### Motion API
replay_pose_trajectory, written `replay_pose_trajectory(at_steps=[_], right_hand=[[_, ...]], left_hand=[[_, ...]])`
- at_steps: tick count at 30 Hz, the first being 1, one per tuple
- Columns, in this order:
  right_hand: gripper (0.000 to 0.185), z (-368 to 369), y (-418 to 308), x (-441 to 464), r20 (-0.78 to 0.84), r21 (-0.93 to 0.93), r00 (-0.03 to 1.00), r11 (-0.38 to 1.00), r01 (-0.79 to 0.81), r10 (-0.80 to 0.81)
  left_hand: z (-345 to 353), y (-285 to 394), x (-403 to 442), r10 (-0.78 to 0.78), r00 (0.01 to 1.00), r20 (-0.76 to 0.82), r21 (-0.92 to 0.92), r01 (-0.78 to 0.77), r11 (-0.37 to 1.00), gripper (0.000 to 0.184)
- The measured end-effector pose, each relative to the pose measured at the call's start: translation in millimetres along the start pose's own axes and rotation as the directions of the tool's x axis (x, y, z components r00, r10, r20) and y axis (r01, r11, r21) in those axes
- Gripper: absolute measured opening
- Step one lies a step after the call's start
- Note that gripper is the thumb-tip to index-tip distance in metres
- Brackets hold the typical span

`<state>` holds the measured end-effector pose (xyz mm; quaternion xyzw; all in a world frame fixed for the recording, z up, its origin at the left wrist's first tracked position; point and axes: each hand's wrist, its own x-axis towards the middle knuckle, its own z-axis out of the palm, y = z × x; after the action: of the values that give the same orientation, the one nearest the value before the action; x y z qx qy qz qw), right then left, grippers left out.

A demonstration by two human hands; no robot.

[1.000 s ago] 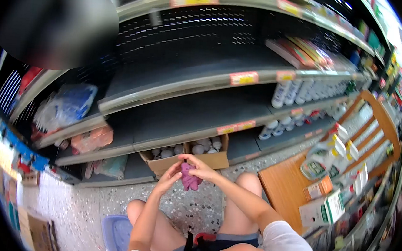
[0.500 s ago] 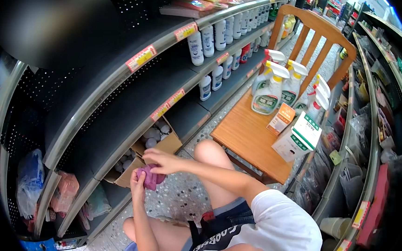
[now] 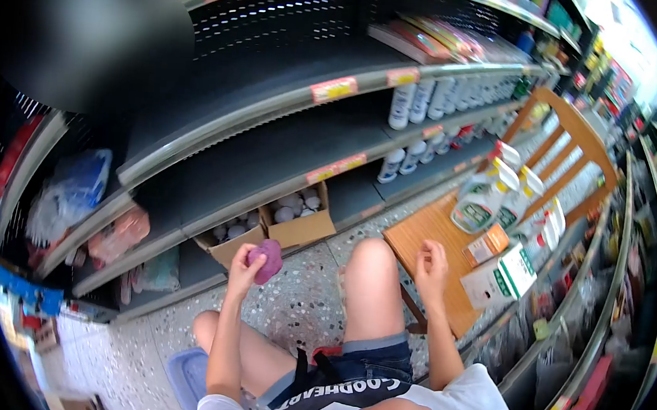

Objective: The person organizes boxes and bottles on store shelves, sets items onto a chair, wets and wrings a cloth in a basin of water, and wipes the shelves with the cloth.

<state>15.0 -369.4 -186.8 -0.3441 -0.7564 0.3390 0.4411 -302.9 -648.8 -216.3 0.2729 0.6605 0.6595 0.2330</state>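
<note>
A bunched purple cloth (image 3: pixel 266 262) is held in my left hand (image 3: pixel 245 268), in front of two open cardboard boxes. The nearer box (image 3: pixel 223 251) and the one beside it (image 3: pixel 302 229) hold round whitish objects (image 3: pixel 289 207). Raised over the front of a wooden chair seat (image 3: pixel 418 225), my right hand (image 3: pixel 432 264) has its fingers curled loosely, with no object visible in them. Spray bottles (image 3: pixel 475 203), an orange box (image 3: pixel 486 245) and a white-green box (image 3: pixel 500 278) stand on the seat.
Dark shelves with metal edges (image 3: pixel 248 113) run across the front, holding white bottles (image 3: pixel 401 105) and plastic bags (image 3: pixel 70 194). A blue basin (image 3: pixel 187 374) is on the floor by my left leg. Another stocked shelf rises at the right.
My right hand has let go of the purple cloth and moved right, over the chair. The cloth stays in my left hand. The view has swung right, then partly back left.
</note>
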Motion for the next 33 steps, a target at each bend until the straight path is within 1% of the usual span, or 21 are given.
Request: replay_pose_trajectory(at_steps=[1, 2, 3, 5, 7, 8, 10, 11, 14, 15, 16, 18, 19, 20, 22, 24, 26, 28, 29, 32, 33], right_hand=[[0.026, 13, -8, 3, 0.025, 0.015, 0.997, 0.997, 0.073, -0.073], [0.028, 26, -32, 4, 0.130, 0.103, 0.991, 0.995, 0.015, -0.028], [0.030, 44, -40, 4, 0.206, 0.165, 0.970, 0.982, 0.096, -0.130], [0.043, 89, -66, -6, 0.364, 0.348, 0.881, 0.922, 0.171, -0.301], [0.057, 112, -113, -13, 0.515, 0.395, 0.783, 0.907, 0.144, -0.349], [0.067, 126, -117, -17, 0.580, 0.450, 0.735, 0.890, 0.070, -0.351], [0.054, 150, -125, -30, 0.625, 0.574, 0.722, 0.802, -0.169, -0.296], [0.050, 157, -124, -32, 0.678, 0.585, 0.685, 0.759, -0.285, -0.266], [0.039, 163, -117, -31, 0.794, 0.552, 0.581, 0.608, -0.570, -0.177], [0.036, 163, -114, -30, 0.806, 0.545, 0.574, 0.559, -0.625, -0.143], [0.032, 163, -112, -28, 0.818, 0.533, 0.565, 0.508, -0.677, -0.106], [0.032, 158, -126, -14, 0.823, 0.546, 0.568, 0.277, -0.791, -0.002], [0.031, 156, -134, -5, 0.814, 0.564, 0.580, 0.199, -0.801, 0.025], [0.031, 158, -138, 3, 0.808, 0.578, 0.587, 0.121, -0.807, 0.059], [0.029, 169, -142, 17, 0.759, 0.645, 0.651, 0.127, -0.753, 0.003], [0.024, 174, -163, 27, 0.683, 0.721, 0.720, 0.271, -0.637, -0.124], [0.026, 184, -180, 31, 0.568, 0.762, 0.790, 0.512, -0.397, -0.233], [0.027, 184, -210, 27, 0.552, 0.721, 0.779, 0.640, -0.266, -0.299], [0.029, 200, -209, 25, 0.446, 0.731, 0.762, 0.683, -0.006, -0.470], [0.029, 211, -234, 8, 0.439, 0.675, 0.585, 0.680, 0.286, -0.682], [0.031, 213, -240, -1, 0.423, 0.652, 0.555, 0.666, 0.363, -0.717]], left_hand=[[4, 10, -5, 0.020, 1.000, 0.024, 0.053, -0.021, 0.998, 0.019], [9, 15, -8, 0.075, 0.997, 0.033, 0.055, -0.077, 0.996, 0.020], [16, 27, -12, 0.075, 0.997, 0.035, 0.049, -0.077, 0.996, 0.022], [31, 50, -21, 0.074, 0.996, 0.042, 0.031, -0.075, 0.997, 0.025], [43, 67, -27, 0.078, 0.995, 0.067, -0.015, -0.078, 0.997, 0.026], [46, 70, -30, 0.092, 0.992, 0.082, -0.044, -0.088, 0.995, 0.025], [52, 82, -36, 0.095, 0.989, 0.109, -0.099, -0.084, 0.991, 0.024], [51, 84, -37, 0.091, 0.991, 0.099, -0.176, -0.073, 0.982, 0.026], [40, 95, -42, 0.100, 0.989, 0.110, -0.141, -0.084, 0.986, 0.026], [37, 100, -42, 0.122, 0.989, 0.086, -0.089, -0.114, 0.989, 0.027], [33, 107, -41, 0.180, 0.983, 0.045, 0.070, -0.182, 0.981, 0.028], [26, 131, -42, 0.288, 0.958, -0.002, 0.380, -0.265, 0.886, 0.030], [22, 140, -40, 0.354, 0.935, 0.013, 0.506, -0.312, 0.804, 0.031], [18, 151, -41, 0.431, 0.900, 0.064, 0.694, -0.350, 0.629, 0.031], [11, 159, -36, 0.525, 0.832, 0.181, 0.849, -0.402, 0.344, 0.035], [8, 162, -35, 0.513, 0.820, 0.253, 0.879, -0.416, 0.232, 0.037], [6, 160, -32, 0.487, 0.814, 0.317, 0.890, -0.432, 0.143, 0.037], [5, 153, -33, 0.444, 0.818, 0.365, 0.892, -0.443, 0.085, 0.036], [6, 154, -34, 0.461, 0.815, 0.350, 0.898, -0.433, 0.084, 0.034], [-7, 131, -40, 0.433, 0.844, 0.318, 0.878, -0.434, 0.201, 0.027], [-8, 129, -38, 0.520, 0.825, 0.223, 0.844, -0.430, 0.320, 0.023]])
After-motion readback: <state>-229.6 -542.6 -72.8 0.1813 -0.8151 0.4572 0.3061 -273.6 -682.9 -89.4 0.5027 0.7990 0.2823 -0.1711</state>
